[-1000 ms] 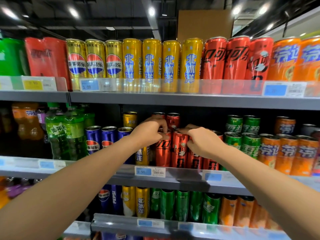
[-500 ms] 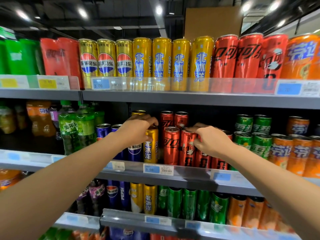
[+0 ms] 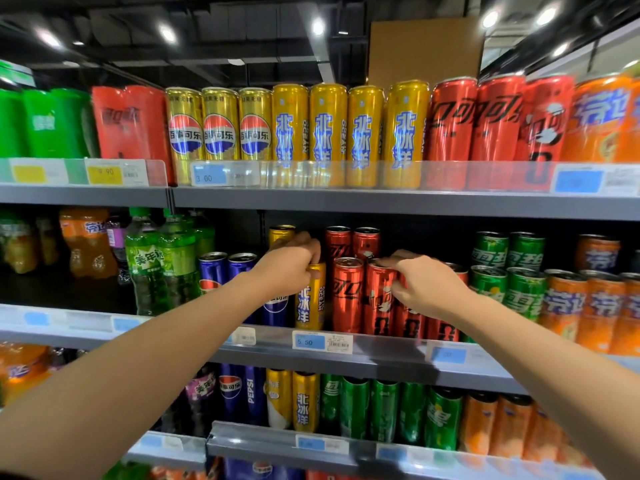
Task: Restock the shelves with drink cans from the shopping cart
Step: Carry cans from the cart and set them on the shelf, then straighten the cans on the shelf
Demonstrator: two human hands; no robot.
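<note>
Both my hands reach into the middle shelf (image 3: 381,355) of a drinks rack. My left hand (image 3: 289,265) grips the top of a tall yellow can (image 3: 310,299) standing at the shelf's front, beside blue Pepsi cans (image 3: 221,271). My right hand (image 3: 424,284) has its fingers curled over the top of a red cola can (image 3: 381,299) in the front row; a second red cola can (image 3: 348,294) stands free between the two hands. More red cans (image 3: 351,242) stand behind. The shopping cart is out of view.
The top shelf (image 3: 346,199) carries gold Pepsi, yellow, red and orange cans. Green cans (image 3: 509,282) and orange cans (image 3: 588,306) fill the middle shelf to the right, green bottles (image 3: 156,268) to the left. A lower shelf (image 3: 311,448) holds further cans.
My left hand moved left from the red cans onto the yellow can. My right hand stayed on the red cans. The view shifted slightly left.
</note>
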